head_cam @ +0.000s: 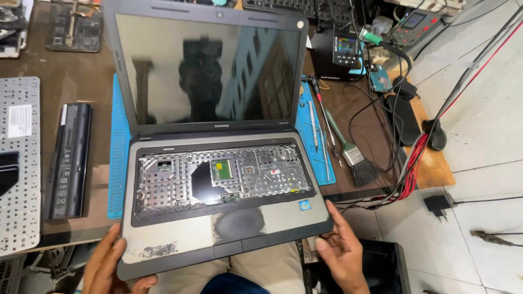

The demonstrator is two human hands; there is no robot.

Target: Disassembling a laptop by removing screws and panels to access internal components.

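Open grey laptop [218, 163] at the middle, front edge hanging over the near edge of the table [81, 71] and above the lap. Keyboard removed: bare perforated metal tray [223, 177] exposed in the well, with a black patch and a small green board near its middle. Worn, scuffed palm rest, dark smudge around the touchpad [238, 224]. Dark screen [210, 71] tilted back, showing only reflections.

Left hand [109, 264] at the front left corner of the laptop, grip clamped on that corner with the thumb along the side and fingers curled under the front edge. Right hand [342, 250] at the front right corner, grip apart, open palm and thumb pressed against the edge, touching but not wrapped around it.

Under the laptop, a blue mat [117, 163] showing on both sides. On the right strip of the mat, tweezers and a screwdriver [322, 111]; just beside them a green-handled brush [351, 152]. To the left, a long black battery [68, 160], and further left the detached keyboard [19, 163], lying face down. Behind right, a small black unit with a lit display [343, 51] and a tangle of black and red cables [414, 163] running off the table corner to the tiled floor [479, 136]. Black plug adapter [437, 204] on the floor.
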